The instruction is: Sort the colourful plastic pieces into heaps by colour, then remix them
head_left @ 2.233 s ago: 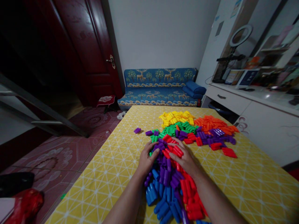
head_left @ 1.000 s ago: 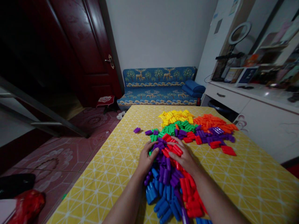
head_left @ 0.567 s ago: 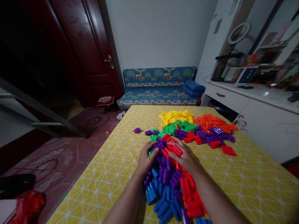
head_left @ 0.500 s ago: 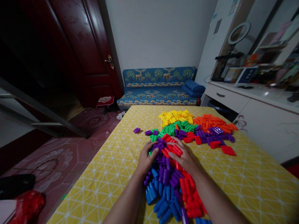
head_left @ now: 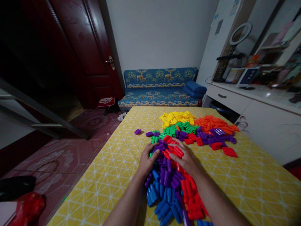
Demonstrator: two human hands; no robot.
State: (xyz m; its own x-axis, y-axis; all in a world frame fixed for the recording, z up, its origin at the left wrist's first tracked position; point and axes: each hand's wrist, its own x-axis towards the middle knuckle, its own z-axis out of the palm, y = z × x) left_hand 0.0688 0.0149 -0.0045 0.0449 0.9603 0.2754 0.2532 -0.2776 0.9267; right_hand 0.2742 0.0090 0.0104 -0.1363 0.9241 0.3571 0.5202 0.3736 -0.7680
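My left hand (head_left: 148,158) rests against the left side of the purple plastic pieces (head_left: 166,175), its thumb laid over them and its fingers apart. On the other side, my right hand (head_left: 184,157) lies with spread fingers on the red plastic pieces (head_left: 178,151). Neither hand visibly grips a piece; some fingertips are hidden among the pile. Close to my forearms lie blue pieces (head_left: 164,205) and more red pieces (head_left: 191,197). Just beyond my hands are green pieces (head_left: 180,128) and a mixed purple and red band (head_left: 207,138).
Yellow pieces (head_left: 177,118) and orange pieces (head_left: 213,123) are heaped at the table's far side. One purple piece (head_left: 137,131) sits apart at left. A patterned cloth covers the table (head_left: 113,175). Beyond stand a blue sofa (head_left: 160,92), a small stool (head_left: 107,101) and a white cabinet (head_left: 265,116).
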